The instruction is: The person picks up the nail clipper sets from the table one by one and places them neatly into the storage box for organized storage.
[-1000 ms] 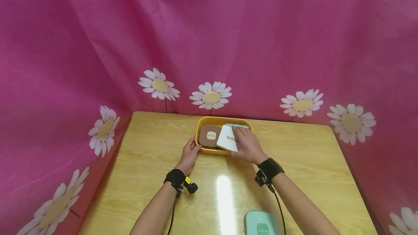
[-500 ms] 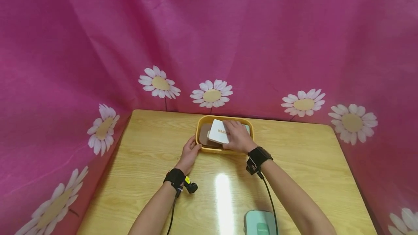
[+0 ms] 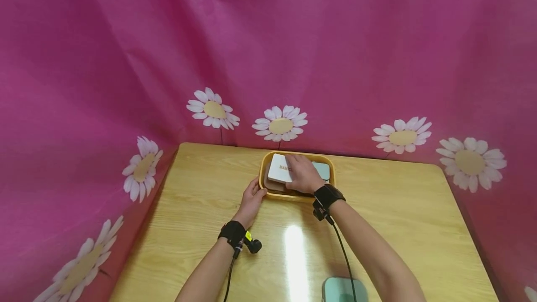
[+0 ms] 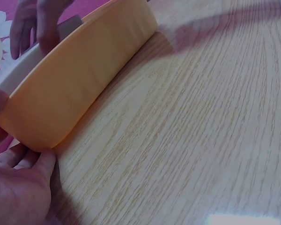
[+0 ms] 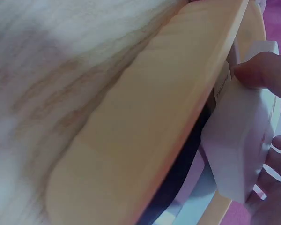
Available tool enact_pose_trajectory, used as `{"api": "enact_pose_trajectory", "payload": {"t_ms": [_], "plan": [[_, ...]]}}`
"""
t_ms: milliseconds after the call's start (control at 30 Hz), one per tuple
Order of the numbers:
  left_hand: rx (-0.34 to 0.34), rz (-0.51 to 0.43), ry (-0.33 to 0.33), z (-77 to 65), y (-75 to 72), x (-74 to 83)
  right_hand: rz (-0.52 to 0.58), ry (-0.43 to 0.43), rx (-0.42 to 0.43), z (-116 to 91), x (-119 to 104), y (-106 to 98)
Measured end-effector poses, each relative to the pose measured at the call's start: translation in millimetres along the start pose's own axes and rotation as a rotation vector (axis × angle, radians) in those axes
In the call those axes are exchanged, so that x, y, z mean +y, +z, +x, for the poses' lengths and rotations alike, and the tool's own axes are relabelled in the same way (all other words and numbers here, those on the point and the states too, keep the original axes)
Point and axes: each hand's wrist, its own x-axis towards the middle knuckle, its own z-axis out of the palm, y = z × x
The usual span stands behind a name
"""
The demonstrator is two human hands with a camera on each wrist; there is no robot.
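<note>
In the head view, a yellow-orange plastic basket (image 3: pixel 278 195) stands at the back of the table. My left hand (image 3: pixel 251 202) grips its left front corner; in the left wrist view the fingertips press on the basket's outer wall (image 4: pixel 79 75). With my right hand (image 3: pixel 304 175) I hold a flat white box (image 3: pixel 278 168) with gold lettering, thumb on one edge and fingers on the opposite side, as the right wrist view shows. The white box lies over a brown case (image 3: pixel 271 185), mostly covering it. To its right, a mint case (image 3: pixel 321 170) sits inside the basket.
Another mint-green case (image 3: pixel 341 289) lies at the table's near edge, partly out of frame, under the right wrist's cable. A pink curtain (image 3: pixel 335 59) with daisies hangs behind and beside the wooden table (image 3: pixel 201 185).
My right hand has moved the white box leftward, from beside the brown case to over it, uncovering the mint case on the right. My left hand keeps its place on the basket.
</note>
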Motion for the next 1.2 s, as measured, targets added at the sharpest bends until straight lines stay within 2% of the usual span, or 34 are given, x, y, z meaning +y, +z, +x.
{"api": "enact_pose_trajectory", "payload": {"t_ms": [100,233,433,800,1000,1200], "plan": [[-0.011,0.002,0.0,-0.7,3.2,-2.0,-0.004,-0.006,0.0,4,1,2],[0.016,-0.01,0.01,0.5,1.9,-3.6,0.01,-0.041,0.011,12,0,4],[-0.008,0.005,0.02,0.6,-1.2,-3.2,0.018,-0.033,-0.035,18,-1,7],[-0.001,-0.025,0.009,-0.7,-1.7,-6.8,0.164,-0.097,-0.125,21,-4,8],[-0.011,-0.036,0.032,0.0,-2.4,-7.9,0.138,-0.059,-0.156,18,-9,2],[-0.001,-0.021,0.021,1.0,-2.2,-8.2,0.074,-0.071,-0.15,14,-10,6]]}}
